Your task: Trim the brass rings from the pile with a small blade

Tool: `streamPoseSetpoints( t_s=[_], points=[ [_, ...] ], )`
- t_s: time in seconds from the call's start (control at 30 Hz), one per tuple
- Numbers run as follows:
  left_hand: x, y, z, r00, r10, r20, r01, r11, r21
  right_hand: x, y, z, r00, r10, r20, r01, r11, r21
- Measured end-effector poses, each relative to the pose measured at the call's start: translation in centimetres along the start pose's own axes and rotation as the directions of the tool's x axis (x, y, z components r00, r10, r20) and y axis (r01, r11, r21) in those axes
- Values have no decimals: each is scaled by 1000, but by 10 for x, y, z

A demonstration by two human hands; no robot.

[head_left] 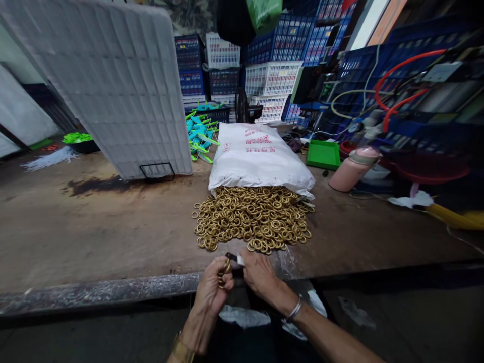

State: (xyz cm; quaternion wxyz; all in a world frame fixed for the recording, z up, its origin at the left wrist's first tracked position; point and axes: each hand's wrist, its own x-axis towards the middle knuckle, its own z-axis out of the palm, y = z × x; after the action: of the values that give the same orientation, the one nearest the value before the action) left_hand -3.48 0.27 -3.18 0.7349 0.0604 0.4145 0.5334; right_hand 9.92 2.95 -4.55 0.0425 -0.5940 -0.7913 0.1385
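Note:
My left hand [212,288], at the table's front edge, is closed on several gold-coloured rings [227,266]. Just to its right, my right hand [261,276] grips a small tool [234,258] with a dark, narrow tip and a whitish part near the fingers. That tip reaches across to the ring at the top of my left fingers; whether it touches the metal I cannot tell. Beyond both hands lies a heap of loose gold-coloured rings [253,217], spilling from the mouth of a white sack [260,156] with red print.
On the left a tall white ribbed panel [113,91] stands in a black wire holder. Bright green and turquoise pieces [200,133] lie behind it. To the right are a green tray [323,154] and a pink bottle [353,169]. Stacked crates [272,78] fill the back.

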Motion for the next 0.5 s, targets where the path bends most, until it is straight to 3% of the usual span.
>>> streamPoseSetpoints(
  t_s=[0.1, 0.2, 0.37, 0.5],
  points=[
    [-5, 3, 2, 1000, 21, 19, -21, 1000, 8, 8, 15, -3, 998, 60, -32, -60, 998, 9],
    [-7, 2, 3, 998, 68, 14, -68, 997, 43, 10, 18, -6, 994, -42, -103, 61, 980, 187],
    [-5, -2, 2, 997, 83, 7, -83, 992, 95, -2, -10, -18, 980, -144, -139, 199, 790, 580],
    [-6, -5, 0, 994, 102, 34, -105, 987, 122, -6, -25, -24, 973, -204, -107, 222, 708, 670]
  ],
)
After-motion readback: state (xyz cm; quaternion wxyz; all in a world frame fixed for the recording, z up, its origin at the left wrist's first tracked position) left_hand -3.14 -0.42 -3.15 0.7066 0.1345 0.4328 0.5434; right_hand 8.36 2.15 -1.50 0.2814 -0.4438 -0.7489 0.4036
